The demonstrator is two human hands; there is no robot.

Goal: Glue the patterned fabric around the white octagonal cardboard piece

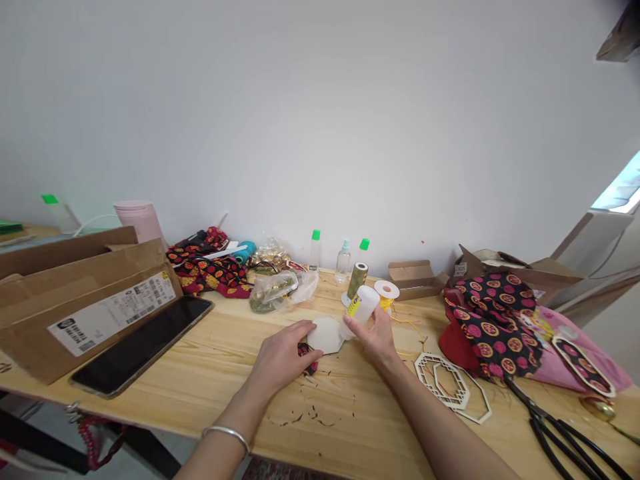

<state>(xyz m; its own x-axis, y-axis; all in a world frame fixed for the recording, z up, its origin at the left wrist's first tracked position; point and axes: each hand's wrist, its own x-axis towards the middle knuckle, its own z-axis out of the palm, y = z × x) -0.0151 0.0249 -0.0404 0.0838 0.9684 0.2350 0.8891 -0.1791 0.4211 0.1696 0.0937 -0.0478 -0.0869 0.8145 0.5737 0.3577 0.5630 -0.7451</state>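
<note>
In the head view, my right hand [376, 337] is wrapped round a white squeeze bottle [367, 303] with a yellow label. The bottle is tilted, its lower end pointing down at the right edge of a white octagonal panel [325, 335]. My left hand [285, 353] pinches the panel's left edge between thumb and fingers. Dark patterned fabric [311, 365] pokes out around my left thumb. Whether glue leaves the bottle I cannot tell. Right of my right forearm lie cut-out octagonal lattice frames [443, 380].
Black scissors [550, 427] lie at the front right, beside patterned fabric [505, 327]. A yellow thread spool [387, 291] and small bottles [343, 261] stand behind my hands. On the left are a phone [145, 347] and a cardboard box [90, 300]. Dark scraps [313, 413] dot the tabletop.
</note>
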